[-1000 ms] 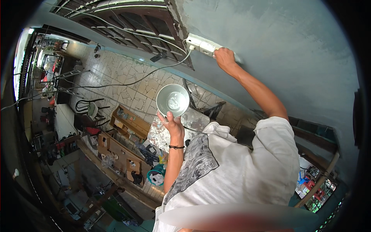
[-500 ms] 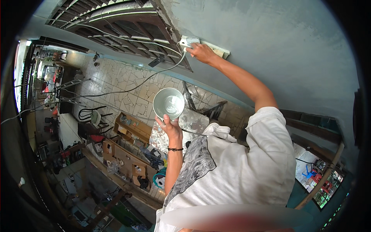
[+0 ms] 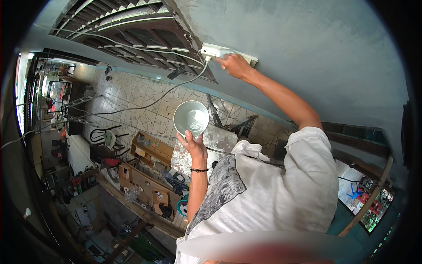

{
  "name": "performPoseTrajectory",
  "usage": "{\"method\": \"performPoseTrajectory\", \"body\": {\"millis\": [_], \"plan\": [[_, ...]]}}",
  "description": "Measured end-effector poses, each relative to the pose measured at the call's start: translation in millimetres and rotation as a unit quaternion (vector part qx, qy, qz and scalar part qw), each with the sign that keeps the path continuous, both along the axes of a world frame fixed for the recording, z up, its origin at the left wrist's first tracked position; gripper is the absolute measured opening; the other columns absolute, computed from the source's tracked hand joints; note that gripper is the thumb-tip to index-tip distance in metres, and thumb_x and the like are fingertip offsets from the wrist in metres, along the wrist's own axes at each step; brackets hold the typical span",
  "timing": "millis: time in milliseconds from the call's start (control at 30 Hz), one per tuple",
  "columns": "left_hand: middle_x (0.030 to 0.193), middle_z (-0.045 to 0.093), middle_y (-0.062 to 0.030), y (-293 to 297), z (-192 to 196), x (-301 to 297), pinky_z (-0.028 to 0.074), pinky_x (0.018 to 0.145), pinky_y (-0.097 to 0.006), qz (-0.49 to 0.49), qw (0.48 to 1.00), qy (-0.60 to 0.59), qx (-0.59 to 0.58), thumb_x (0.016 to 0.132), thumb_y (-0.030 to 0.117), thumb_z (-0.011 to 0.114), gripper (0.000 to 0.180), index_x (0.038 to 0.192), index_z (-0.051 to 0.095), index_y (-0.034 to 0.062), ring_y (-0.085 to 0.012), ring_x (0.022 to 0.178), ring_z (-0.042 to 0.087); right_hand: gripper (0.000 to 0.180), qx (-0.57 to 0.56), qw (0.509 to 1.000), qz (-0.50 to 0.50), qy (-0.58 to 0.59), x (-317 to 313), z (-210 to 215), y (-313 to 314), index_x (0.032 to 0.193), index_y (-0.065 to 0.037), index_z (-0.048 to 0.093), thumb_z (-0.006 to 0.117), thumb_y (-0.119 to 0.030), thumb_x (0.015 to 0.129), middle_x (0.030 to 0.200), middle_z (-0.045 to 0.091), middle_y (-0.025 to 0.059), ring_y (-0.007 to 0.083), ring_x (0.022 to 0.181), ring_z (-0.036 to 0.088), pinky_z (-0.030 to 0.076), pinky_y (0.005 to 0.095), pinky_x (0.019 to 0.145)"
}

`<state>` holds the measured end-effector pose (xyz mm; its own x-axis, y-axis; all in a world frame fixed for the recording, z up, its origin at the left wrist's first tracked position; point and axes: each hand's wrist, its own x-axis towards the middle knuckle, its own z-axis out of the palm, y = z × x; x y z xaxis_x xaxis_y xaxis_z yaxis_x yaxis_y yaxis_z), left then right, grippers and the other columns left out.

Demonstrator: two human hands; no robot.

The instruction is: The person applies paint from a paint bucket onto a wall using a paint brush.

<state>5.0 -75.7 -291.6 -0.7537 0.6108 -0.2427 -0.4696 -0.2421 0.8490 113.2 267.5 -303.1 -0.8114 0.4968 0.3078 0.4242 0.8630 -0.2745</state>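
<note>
Left hand [image 3: 193, 147] fingers grip a round bowl [image 3: 191, 118]; right hand [image 3: 235, 66] fingers' grip unclear.

Left hand [image 3: 193, 147] grips bowl [image 3: 191, 118]; right hand [image 3: 235, 66] seemingly at trowel [image 3: 228, 53].

A grey plastered surface [image 3: 329, 53] fills the upper right of the frame. A white oblong fitting [image 3: 210, 49] is fixed flat against it at upper centre, with thin cables [image 3: 176, 92] trailing away to the left. Left of centre lies a pale floor of irregular broken tiles [image 3: 132, 94]. On it stand a black-framed chair [image 3: 105, 138], an open wooden crate [image 3: 151, 149] with small items inside, a second wooden box [image 3: 140, 182] below it, and a paint-spattered slab [image 3: 217, 143] near the middle.
</note>
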Motion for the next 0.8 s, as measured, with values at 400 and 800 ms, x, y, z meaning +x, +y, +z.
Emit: {"method": "performPoseTrajectory", "body": {"millis": [400, 800], "plan": [[0.161, 0.033, -0.0092, -9.0, 0.5, -3.9, 0.037, 0.117, -0.065, -0.010, 1.000, 0.002, -0.009, 0.093, 0.051, 0.074, 0.089, 0.160, 0.024, 0.0208, -0.0328, 0.148, 0.037, 0.032, -0.009, 0.993, -0.111, -0.049, 31.1, -45.6, 11.1, 0.117, -0.009, 0.069, 0.070, -0.006, 0.085, 0.097, 0.072, 0.0206, 0.0371, 0.083, 0.074, 0.061, 0.0490, 0.069], [0.163, 0.027, -0.0111, -7.8, -2.3, -3.6, 0.034, 0.117, -0.068, -0.025, 1.000, 0.002, -0.001, 0.091, 0.055, 0.074, 0.093, 0.160, 0.021, 0.0200, -0.0348, 0.151, 0.032, 0.031, 0.059, 0.995, -0.040, 0.072, 36.0, -43.5, -14.6, 0.115, -0.008, 0.071, 0.072, -0.005, 0.084, 0.099, 0.071, 0.0192, 0.0338, 0.094, 0.074, 0.062, 0.0483, 0.072]]}}
